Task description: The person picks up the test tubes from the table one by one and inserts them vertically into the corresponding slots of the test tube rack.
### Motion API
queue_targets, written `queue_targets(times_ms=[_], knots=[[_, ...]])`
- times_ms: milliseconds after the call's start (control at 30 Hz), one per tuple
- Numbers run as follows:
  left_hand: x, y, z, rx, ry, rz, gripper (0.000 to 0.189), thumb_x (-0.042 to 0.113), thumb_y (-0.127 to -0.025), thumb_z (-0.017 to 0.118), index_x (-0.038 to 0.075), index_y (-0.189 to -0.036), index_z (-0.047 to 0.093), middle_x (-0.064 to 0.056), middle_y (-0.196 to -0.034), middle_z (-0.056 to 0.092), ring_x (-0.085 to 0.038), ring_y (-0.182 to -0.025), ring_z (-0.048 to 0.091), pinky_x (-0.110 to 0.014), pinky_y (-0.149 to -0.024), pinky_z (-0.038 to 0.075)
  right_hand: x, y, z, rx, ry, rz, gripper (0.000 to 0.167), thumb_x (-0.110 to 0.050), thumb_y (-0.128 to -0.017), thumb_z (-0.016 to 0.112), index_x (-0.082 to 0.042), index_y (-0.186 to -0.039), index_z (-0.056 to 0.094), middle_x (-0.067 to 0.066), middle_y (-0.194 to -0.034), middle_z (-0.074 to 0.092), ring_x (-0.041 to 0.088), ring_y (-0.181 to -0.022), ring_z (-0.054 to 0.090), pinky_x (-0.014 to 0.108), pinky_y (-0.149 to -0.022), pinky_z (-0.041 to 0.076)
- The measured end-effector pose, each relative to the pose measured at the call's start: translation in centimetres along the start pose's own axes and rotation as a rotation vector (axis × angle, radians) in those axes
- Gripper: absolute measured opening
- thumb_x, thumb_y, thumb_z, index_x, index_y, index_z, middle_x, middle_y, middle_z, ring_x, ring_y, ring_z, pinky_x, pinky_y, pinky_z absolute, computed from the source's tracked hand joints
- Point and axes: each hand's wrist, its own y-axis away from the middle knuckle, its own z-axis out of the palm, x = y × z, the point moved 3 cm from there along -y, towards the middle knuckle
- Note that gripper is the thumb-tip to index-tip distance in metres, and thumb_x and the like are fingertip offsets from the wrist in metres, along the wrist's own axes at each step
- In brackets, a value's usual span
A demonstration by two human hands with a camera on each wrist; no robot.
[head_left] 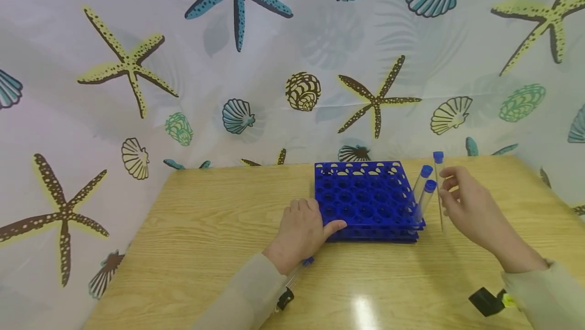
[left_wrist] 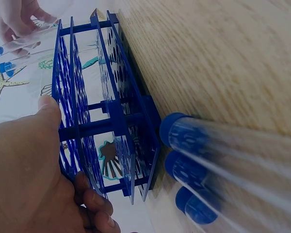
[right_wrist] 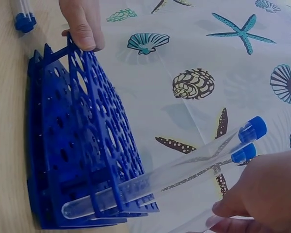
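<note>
A blue test tube rack (head_left: 363, 203) stands on the table. My left hand (head_left: 301, 226) grips its left front corner, thumb over the top plate and fingers curled down the side in the left wrist view. Beyond the rack's right edge, my right hand (head_left: 470, 210) pinches a clear test tube (head_left: 439, 167) with a blue cap, held nearly upright. Two capped test tubes (right_wrist: 136, 187) lean in holes along the rack's right side. Their round bottoms show through the open frame in the right wrist view.
Several capped test tubes (left_wrist: 189, 167) lie on the table (head_left: 196, 228) at the rack's front left, mostly hidden under my left forearm in the head view. A patterned cloth (head_left: 269, 66) with starfish and shells hangs behind the table.
</note>
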Motion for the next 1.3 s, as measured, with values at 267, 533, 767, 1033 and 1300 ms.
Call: queue_targets(times_ms=[267,533,767,1033,1300], knots=[[-0.1,-0.1,0.0,-0.011,0.008,-0.003,0.075,0.077,-0.092,0.017,0.009,-0.081,0.046,-0.001,-0.072,0.042,-0.017,-0.065,0.039,-0.027,-0.059,0.034,-0.3,-1.8,-0.5,0.066,-0.042,-0.029,0.028,0.004,-0.100,0.045,0.009,-0.127,0.037,0.026,-0.103,0.053,0.024,-0.075,0.066,0.019,-0.056,0.052],[-0.1,-0.1,0.1,-0.001,0.004,-0.001,0.074,0.077,-0.092,0.017,0.010,-0.080,0.046,-0.001,-0.071,0.041,-0.016,-0.064,0.038,-0.027,-0.058,0.033,-0.6,-2.7,-0.6,0.107,-0.075,-0.019,0.027,0.002,-0.102,0.042,0.007,-0.127,0.036,0.022,-0.109,0.050,0.045,-0.101,0.060,0.003,-0.065,0.044],[-0.1,0.0,0.1,0.006,-0.014,0.003,0.074,0.077,-0.092,0.017,0.010,-0.079,0.045,-0.001,-0.070,0.041,-0.016,-0.064,0.038,-0.026,-0.058,0.032,-0.9,-3.7,-0.1,0.128,-0.131,-0.032,0.025,0.001,-0.102,0.038,0.006,-0.127,0.035,0.021,-0.113,0.049,0.045,-0.110,0.058,-0.001,-0.071,0.039],[0.0,0.0,-0.1,0.006,-0.005,0.007,0.074,0.077,-0.092,0.018,0.010,-0.080,0.046,0.000,-0.070,0.040,-0.016,-0.064,0.037,-0.026,-0.058,0.031,-0.8,-4.3,0.8,0.067,-0.177,-0.041,0.021,-0.007,-0.105,0.042,0.001,-0.124,0.036,0.016,-0.115,0.051,0.037,-0.112,0.058,0.012,-0.066,0.050],[0.0,0.1,0.0,0.002,-0.010,-0.002,0.076,0.077,-0.092,0.016,0.009,-0.083,0.048,-0.001,-0.073,0.042,-0.016,-0.066,0.039,-0.027,-0.059,0.034,-0.1,-4.4,1.4,0.032,-0.219,-0.057,0.018,0.003,-0.101,0.042,-0.002,-0.119,0.040,0.014,-0.115,0.052,-0.003,-0.099,0.058,0.006,-0.077,0.048]])
